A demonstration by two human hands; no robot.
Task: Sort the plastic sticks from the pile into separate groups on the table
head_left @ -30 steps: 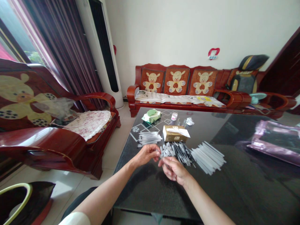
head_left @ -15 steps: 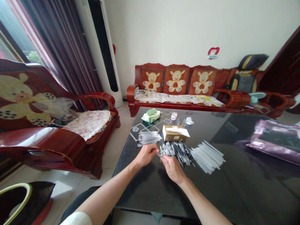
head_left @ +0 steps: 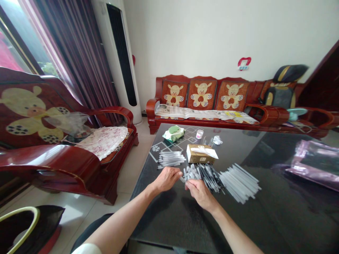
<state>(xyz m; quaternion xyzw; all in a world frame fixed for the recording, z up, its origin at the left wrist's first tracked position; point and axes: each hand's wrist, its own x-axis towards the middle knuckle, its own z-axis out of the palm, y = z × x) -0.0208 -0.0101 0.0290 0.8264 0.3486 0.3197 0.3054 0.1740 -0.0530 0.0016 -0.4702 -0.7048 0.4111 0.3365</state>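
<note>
Piece of thin, translucent pale plastic slants between bare left hand and bare right hand, running rightward and bodyward, both grips pinching it.

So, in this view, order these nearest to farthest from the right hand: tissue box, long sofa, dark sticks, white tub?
1. Dark sticks, just beyond the right hand.
2. Tissue box, behind them.
3. White tub, farther back on the table.
4. Long sofa, beyond the table.

The hands hold a small pale piece between them over a black table, near pale tubes.
</note>
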